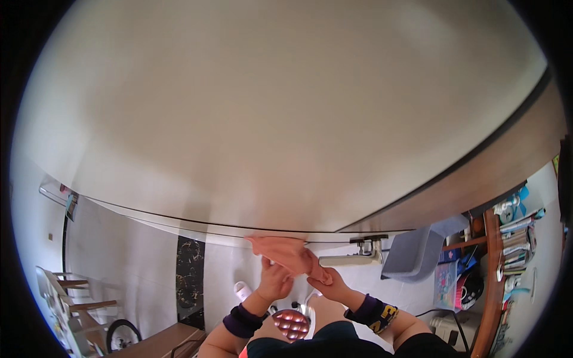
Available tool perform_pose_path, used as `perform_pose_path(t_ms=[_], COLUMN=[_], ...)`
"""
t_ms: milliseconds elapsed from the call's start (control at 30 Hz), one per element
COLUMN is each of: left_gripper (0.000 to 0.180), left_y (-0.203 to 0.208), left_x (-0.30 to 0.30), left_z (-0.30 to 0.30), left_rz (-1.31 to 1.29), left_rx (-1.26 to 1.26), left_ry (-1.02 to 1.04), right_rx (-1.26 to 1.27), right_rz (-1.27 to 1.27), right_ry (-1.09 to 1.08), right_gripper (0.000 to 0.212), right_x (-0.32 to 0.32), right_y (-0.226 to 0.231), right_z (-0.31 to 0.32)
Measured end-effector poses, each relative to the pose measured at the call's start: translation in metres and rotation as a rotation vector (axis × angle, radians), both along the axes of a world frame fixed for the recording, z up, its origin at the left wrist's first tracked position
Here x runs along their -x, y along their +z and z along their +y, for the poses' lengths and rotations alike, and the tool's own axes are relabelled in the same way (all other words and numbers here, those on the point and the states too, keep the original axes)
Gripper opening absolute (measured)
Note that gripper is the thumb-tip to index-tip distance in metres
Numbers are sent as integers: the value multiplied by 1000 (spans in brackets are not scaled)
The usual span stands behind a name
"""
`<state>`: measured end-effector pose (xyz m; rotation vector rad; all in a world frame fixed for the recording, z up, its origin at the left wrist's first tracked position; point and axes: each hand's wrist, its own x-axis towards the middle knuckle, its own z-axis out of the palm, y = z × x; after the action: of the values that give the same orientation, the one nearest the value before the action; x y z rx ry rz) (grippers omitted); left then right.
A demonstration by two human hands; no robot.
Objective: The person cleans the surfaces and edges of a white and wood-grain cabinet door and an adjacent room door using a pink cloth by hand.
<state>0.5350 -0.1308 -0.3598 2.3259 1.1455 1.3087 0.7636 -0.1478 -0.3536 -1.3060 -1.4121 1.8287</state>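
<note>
A salmon-pink cloth [285, 253] hangs between both hands, its top meeting the lower border of a large pale panel [268, 119]; whether they touch is unclear. The left hand [275, 282] has its fingers closed on the cloth's lower left part, partly hidden by folds; the right hand [333, 286] pinches its bunched right end. The panel blocks the view beyond. Rightward stand a grey bin [403, 255] and a crowded bookshelf [494, 256]; below is a shiny tufted seat [292, 324].

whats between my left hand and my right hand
A bunched pink cloth, held by both the left hand and the right hand, as the head view shows.
</note>
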Motion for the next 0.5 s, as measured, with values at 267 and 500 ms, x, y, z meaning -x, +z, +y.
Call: perform_pose_path(t_ms=[267, 500], left_gripper=[45, 42], left_y=[-57, -147], left_x=[-31, 8], left_z=[51, 55], left_rz=[-107, -97], left_rx=[-166, -230], left_ry=[-32, 27], right_rx=[-385, -651], right_rz=[146, 182], right_ry=[-173, 105], right_gripper=[57, 83], right_x=[-18, 1], right_y=[-61, -128], right_z=[17, 41])
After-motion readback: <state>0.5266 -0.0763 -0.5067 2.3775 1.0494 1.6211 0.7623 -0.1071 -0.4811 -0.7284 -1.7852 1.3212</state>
